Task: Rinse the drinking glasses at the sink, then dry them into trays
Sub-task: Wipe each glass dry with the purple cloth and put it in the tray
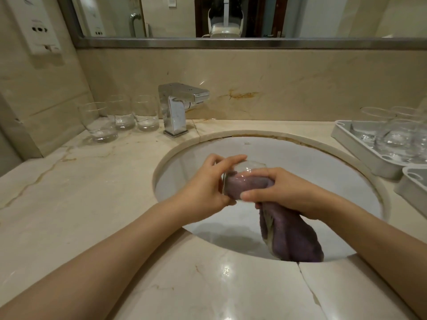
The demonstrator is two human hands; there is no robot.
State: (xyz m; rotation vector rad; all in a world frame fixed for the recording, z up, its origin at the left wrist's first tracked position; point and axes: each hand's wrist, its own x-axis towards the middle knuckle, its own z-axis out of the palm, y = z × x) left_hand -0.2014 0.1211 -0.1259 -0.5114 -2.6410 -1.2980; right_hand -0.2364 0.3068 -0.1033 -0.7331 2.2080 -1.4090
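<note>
A person stands at a marble desk [69, 192], both hands held over the round sink [300, 158] in the middle of the frame. The left hand [203, 190] wraps its grip around a clear drinking glass [245, 174] held on its side. The right hand [284, 190] grips a purple cloth [293, 232] and pushes one end into the glass, while the rest hangs down into the basin.

This looks like the drying step. The next move probably calls for pulling the cloth out and setting the glass into a white tray [360, 153] at the right edge of the frame, which already holds several glasses. A second tray [411, 192] sits just below it.

Three more glasses [120, 118] stand at the upper left beside the chrome tap [178, 107], apparently waiting.

A small maker's mark is printed on the sink's far wall, too tiny to read.
</note>
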